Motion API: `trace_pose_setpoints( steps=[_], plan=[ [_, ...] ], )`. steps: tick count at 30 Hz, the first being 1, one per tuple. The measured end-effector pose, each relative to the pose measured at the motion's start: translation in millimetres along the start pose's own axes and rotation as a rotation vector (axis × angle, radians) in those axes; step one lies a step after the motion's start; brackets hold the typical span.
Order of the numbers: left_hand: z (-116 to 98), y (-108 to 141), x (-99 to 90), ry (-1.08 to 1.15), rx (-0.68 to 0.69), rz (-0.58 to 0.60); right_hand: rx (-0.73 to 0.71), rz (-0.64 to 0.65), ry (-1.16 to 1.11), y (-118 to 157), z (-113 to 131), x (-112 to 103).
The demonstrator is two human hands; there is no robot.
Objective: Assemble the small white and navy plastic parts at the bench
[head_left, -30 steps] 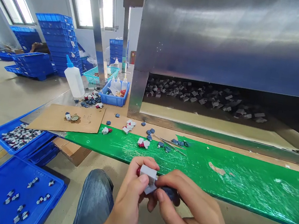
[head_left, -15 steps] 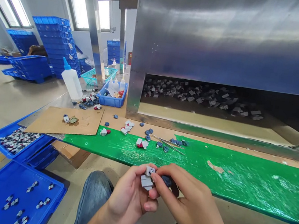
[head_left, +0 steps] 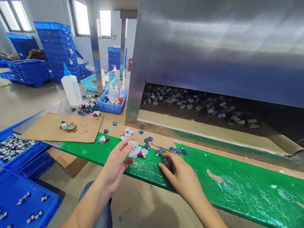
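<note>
Pinching small pale grey plastic block between thumb and fingers of left hand, just above green film-covered worktop. Holding right hand low over small dark blue plastic piece on worktop, thumb and fingers bent about it; cannot tell whether gripping. Looks like pick-up or put-down step, judging by pose; probably calls for light fingertip pinch on one piece. Nearby: loose dark blue pieces, grey-and-red pieces, flat brown cardboard sheet, white plastic bottle with blue nozzle. In the way: thin metal tweezers just behind right fingers, easily snagged.
</note>
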State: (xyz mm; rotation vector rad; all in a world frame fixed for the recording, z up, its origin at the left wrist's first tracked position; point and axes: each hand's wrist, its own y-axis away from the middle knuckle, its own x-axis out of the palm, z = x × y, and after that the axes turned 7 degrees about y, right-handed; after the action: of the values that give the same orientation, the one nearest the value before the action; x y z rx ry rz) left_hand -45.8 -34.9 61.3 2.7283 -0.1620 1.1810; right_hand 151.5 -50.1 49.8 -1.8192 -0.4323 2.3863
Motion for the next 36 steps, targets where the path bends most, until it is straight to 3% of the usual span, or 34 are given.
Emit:
trace_pose_setpoints(
  steps=[8,18,26,36],
  plan=[
    [-5.8,-46.7,-15.1,0.112,0.065,0.031,-0.007,-0.088,0.020,5.6,-3.2,8.5],
    [-1.6,-47.4,-21.9,0.114,0.129,0.061,0.184,-0.140,-0.132,-0.8,-6.1,11.5],
    [-1.0,-47.1,-24.3,0.145,0.144,0.022,0.092,-0.159,-0.132,0.4,-8.8,13.0],
    [-2.0,-44.0,-21.9,0.141,0.153,-0.035,0.154,-0.139,-0.111,0.9,-6.6,12.5]
  ],
)
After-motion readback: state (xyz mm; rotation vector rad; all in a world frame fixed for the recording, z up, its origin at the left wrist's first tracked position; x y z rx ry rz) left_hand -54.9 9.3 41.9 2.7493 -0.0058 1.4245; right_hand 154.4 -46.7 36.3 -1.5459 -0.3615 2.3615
